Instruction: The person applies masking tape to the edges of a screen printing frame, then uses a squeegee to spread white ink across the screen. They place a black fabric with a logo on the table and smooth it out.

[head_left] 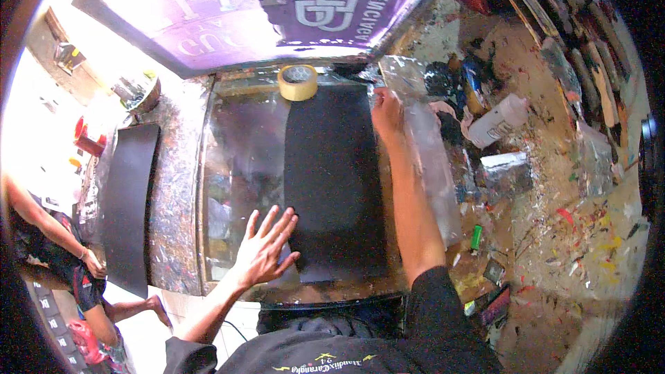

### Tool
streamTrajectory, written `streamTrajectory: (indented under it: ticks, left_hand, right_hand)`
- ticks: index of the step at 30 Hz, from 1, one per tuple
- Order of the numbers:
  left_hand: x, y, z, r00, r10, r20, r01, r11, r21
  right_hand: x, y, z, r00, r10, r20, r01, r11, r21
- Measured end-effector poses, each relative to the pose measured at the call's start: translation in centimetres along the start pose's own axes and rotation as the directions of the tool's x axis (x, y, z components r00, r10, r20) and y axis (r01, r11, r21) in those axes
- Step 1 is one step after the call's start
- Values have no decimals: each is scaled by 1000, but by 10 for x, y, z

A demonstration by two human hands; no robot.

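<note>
A long black sheet lies on a glass-topped work table in front of me. My left hand is open, its fingers spread at the sheet's left edge. By the sheet's far right corner is my right hand, its fingers curled closed. Whatever they pinch there is too small to make out. A roll of yellowish tape rests at the far end of the glass, against the sheet's top left corner.
Beyond the table a purple printing screen stands tilted up. Another black sheet lies on the left bench, near another person's hand. To the right are a white plastic bottle, a green lighter-like object and paint-spattered boards.
</note>
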State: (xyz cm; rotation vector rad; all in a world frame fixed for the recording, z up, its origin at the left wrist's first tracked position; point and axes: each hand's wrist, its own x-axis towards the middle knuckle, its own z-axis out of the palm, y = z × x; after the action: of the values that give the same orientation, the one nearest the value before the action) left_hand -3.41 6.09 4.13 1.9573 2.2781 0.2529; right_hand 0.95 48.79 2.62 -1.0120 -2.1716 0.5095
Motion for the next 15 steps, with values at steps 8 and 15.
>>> streamTrajectory:
  ticks: [8,15]
  left_hand:
    - [-3,-4,0,1000,-8,23,11,995,-96]
    - [-3,-6,1,998,-22,51,27,994,-107]
  right_hand:
    - [32,54,50,986,-167,-15,162,975,-154]
    - [28,42,50,973,-231,23,231,950,-211]
